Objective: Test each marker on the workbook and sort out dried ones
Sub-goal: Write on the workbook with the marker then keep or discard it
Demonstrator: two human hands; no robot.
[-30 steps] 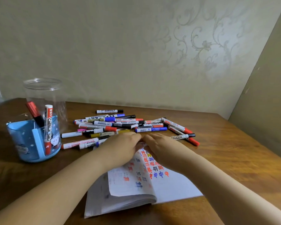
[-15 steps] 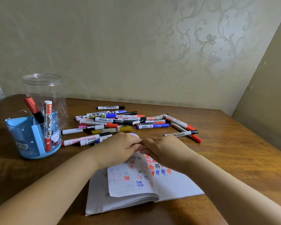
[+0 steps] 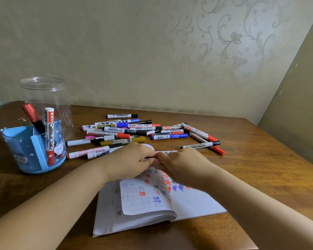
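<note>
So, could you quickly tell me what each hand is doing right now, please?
Left hand: fingers curled, gripping one end of a marker.
Right hand: fingers curled, gripping the other end of that marker over the workbook.

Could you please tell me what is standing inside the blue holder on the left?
Inside the blue holder stand two markers: a red-capped marker leaning left and a white-and-red whiteboard marker upright. The divider and tinted wall obscure the rest.

"WHITEBOARD" ran along the red-capped marker (image 3: 49, 136) standing in the blue holder (image 3: 25, 150), "WHITEBOARD" again on the black-capped marker (image 3: 200, 145) lying at the right of the pile, and "WHITEBOARD MARKER" upside down on a red-tipped marker (image 3: 88, 152) nearest the holder, while the workbook's (image 3: 197, 201) red and blue characters were too blurred to read.
</note>
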